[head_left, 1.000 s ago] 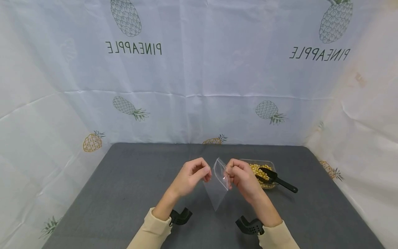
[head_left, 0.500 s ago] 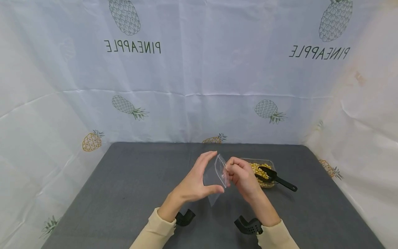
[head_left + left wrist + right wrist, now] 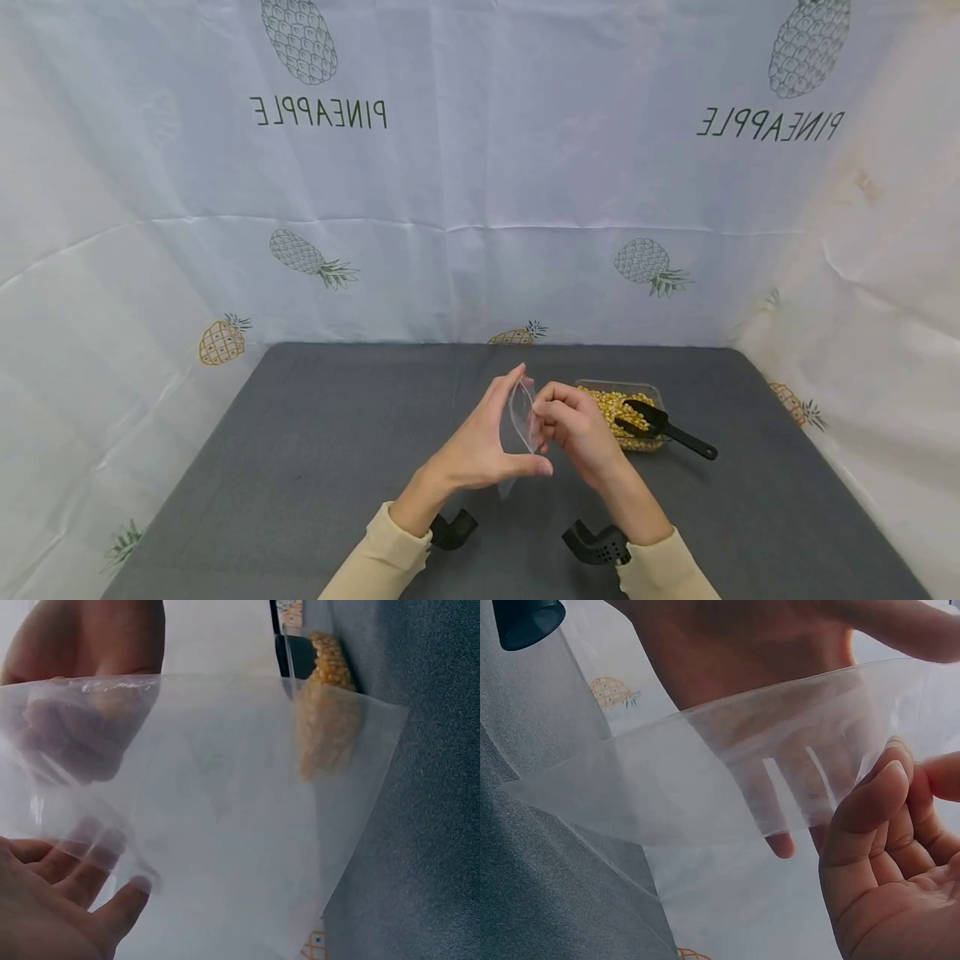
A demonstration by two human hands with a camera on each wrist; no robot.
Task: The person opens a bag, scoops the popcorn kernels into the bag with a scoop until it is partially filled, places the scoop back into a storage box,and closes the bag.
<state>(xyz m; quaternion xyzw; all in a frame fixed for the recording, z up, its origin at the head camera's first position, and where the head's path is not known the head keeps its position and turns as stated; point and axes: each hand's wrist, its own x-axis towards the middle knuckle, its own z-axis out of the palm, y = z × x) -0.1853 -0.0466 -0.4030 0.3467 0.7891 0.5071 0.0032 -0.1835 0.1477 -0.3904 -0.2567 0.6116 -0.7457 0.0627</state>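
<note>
A clear zip bag (image 3: 522, 417) is held up above the table with its mouth parted. My right hand (image 3: 577, 425) pinches the bag's right side near the mouth, thumb against curled fingers (image 3: 874, 802). My left hand (image 3: 480, 450) spreads wide on the other side, fingers extended up and thumb reaching forward beneath the mouth. Through the film, the left fingers (image 3: 97, 855) show close against the bag; whether all of them touch it I cannot tell. The bag's body (image 3: 225, 825) hangs flat, and no contents show inside.
Just behind my right hand, a clear container (image 3: 651, 392) of yellow corn kernels (image 3: 611, 407) stands on the grey table (image 3: 337, 433). A black scoop (image 3: 686, 442) lies in it, handle pointing out to the right. Pineapple-print cloth (image 3: 480, 167) encloses the back and sides.
My left hand has gone from curled fingers beside the bag to a wide spread around its mouth, moving right. My right hand keeps its pinch and shifts slightly left with the bag.
</note>
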